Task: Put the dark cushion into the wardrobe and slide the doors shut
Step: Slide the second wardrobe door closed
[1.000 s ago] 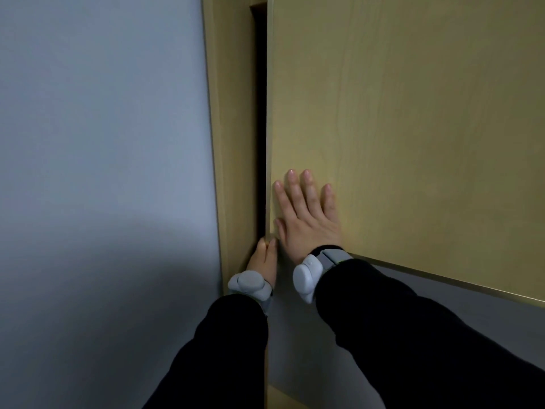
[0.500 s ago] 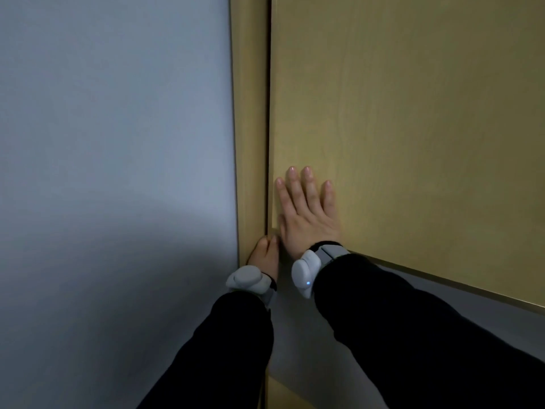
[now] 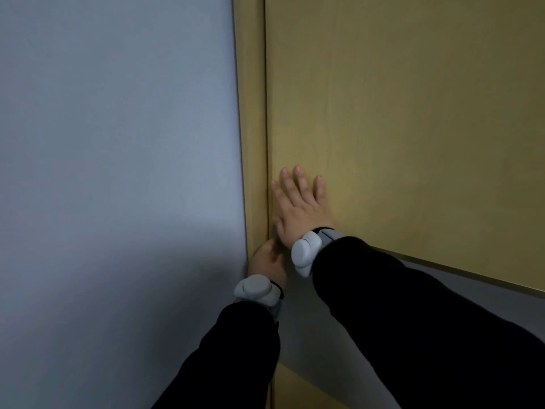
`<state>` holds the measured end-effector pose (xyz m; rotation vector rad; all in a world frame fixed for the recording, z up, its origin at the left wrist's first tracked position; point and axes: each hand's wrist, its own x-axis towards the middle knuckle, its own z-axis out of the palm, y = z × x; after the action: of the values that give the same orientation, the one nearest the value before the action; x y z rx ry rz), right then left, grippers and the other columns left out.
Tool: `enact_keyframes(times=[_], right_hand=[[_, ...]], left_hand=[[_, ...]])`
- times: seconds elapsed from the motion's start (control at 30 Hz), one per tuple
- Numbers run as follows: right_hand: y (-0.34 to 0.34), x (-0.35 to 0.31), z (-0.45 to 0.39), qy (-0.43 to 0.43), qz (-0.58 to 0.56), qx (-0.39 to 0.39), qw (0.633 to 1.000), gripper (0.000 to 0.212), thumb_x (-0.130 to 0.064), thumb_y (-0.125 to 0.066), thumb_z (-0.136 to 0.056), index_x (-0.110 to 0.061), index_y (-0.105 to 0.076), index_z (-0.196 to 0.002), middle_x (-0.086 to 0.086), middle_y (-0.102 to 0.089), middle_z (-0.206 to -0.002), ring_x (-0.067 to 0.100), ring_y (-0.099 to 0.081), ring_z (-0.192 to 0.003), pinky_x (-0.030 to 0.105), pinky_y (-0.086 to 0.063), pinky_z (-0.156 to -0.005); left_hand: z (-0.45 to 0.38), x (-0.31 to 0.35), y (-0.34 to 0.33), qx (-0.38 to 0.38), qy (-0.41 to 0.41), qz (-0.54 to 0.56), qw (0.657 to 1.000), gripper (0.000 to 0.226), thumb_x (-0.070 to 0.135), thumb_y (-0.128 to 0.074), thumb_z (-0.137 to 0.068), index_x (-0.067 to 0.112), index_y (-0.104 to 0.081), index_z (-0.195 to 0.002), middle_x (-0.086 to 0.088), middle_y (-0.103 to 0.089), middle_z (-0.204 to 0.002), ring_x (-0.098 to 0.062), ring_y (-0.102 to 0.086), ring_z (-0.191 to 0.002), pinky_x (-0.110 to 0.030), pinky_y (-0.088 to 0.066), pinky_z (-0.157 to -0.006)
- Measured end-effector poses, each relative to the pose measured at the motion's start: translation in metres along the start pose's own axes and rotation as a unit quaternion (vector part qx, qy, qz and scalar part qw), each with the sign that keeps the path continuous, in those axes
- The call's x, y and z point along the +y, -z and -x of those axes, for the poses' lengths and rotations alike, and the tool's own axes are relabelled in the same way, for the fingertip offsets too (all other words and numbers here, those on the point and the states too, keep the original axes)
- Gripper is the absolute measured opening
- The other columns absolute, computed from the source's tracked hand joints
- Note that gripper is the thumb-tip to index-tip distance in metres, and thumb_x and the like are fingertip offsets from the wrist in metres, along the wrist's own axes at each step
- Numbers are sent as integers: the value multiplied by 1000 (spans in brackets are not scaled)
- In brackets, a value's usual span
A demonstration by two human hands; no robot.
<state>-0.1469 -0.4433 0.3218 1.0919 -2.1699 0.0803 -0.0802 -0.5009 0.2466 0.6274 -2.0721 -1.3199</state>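
Observation:
The wardrobe's light wooden sliding door [image 3: 413,128] fills the right of the view and meets the wooden side frame [image 3: 252,128] with no dark gap showing. My right hand [image 3: 300,208] lies flat on the door near its left edge, fingers spread. My left hand [image 3: 267,261] sits lower, at the door's edge where it meets the frame; its fingers are hidden. The dark cushion is out of sight.
A plain grey-blue wall [image 3: 118,172] stands directly left of the wardrobe frame. Below the door's bottom edge runs a grey panel [image 3: 472,293], with a strip of wood [image 3: 298,388] lower down. Both wrists wear grey bands over black sleeves.
The dark gap between door and frame seen a second ago has closed as the door slid left. Both hands stayed on the door's left edge.

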Motion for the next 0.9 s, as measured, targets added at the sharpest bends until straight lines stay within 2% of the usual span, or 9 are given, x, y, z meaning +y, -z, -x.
enact_keyframes(times=[0.1,0.2,0.23,0.37,0.5,0.6,0.7,0.8,0.9], right_hand=[[9,1,4,35,-38,2,999,70,-32,-44,-89,-20,-8,-148,7,3,-159,25,9,-145,42,14,-113],[14,7,16,41,-61,7,997,66,-30,-43,-89,-21,-12,-147,6,-1,-159,25,5,-146,42,7,-116],[16,11,22,33,-62,8,997,66,-30,-43,-89,-22,-13,-147,6,-2,-159,25,4,-146,43,6,-116],[22,43,60,-3,-39,25,999,68,-31,-49,-86,-20,-21,-146,8,-13,-158,29,-6,-146,42,6,-112],[39,79,104,-40,45,35,998,72,-35,-70,-67,-19,-47,-134,11,-47,-143,33,-41,-133,54,-23,-106],[63,109,140,-66,83,58,993,75,-39,-73,-62,-20,-51,-130,10,-53,-138,32,-48,-128,57,-34,-102],[86,138,175,-71,105,84,988,75,-39,-72,-62,-20,-49,-132,10,-51,-140,33,-46,-129,56,-32,-106],[105,160,200,-74,113,93,986,76,-38,-69,-65,-22,-44,-135,11,-45,-144,33,-40,-134,51,-13,-110],[132,189,237,-93,127,93,983,76,-41,-65,-67,-23,-41,-137,11,-42,-146,31,-29,-138,49,-6,-109]], left_hand=[[2,-1,0,-8,-14,-4,1000,26,16,-49,-91,10,-60,-114,-12,-66,-112,-30,-61,-105,-42,-50,-94],[-2,2,-2,-55,-11,20,998,29,20,-44,-92,6,-58,-113,-15,-65,-106,-31,-60,-98,-25,-49,-88],[-4,1,-3,-50,-8,27,998,34,26,-42,-88,9,-58,-112,-18,-65,-106,-34,-60,-99,-29,-49,-89],[13,7,-16,-31,-3,38,999,56,18,-48,-84,13,-39,-139,-13,-46,-143,-28,-44,-131,-45,-35,-110],[43,30,-37,-34,-15,36,999,61,15,-52,-87,20,-30,-144,-5,-35,-151,-22,-37,-137,-40,-30,-114],[78,59,-58,-21,-46,7,999,62,21,-55,-87,23,-30,-144,-3,-34,-152,-21,-34,-138,-32,-28,-114],[111,82,-82,16,-127,-10,992,73,32,-62,-82,25,-26,-145,-3,-25,-156,-21,-27,-142,-30,-22,-113],[134,104,-101,25,-161,-43,986,86,52,-55,-71,31,-19,-147,-3,-13,-159,-23,-17,-145,-38,-19,-117],[167,131,-129,11,-184,-87,979,85,54,-56,-77,34,-12,-147,-1,-6,-160,-23,-7,-147,-44,-14,-119]])
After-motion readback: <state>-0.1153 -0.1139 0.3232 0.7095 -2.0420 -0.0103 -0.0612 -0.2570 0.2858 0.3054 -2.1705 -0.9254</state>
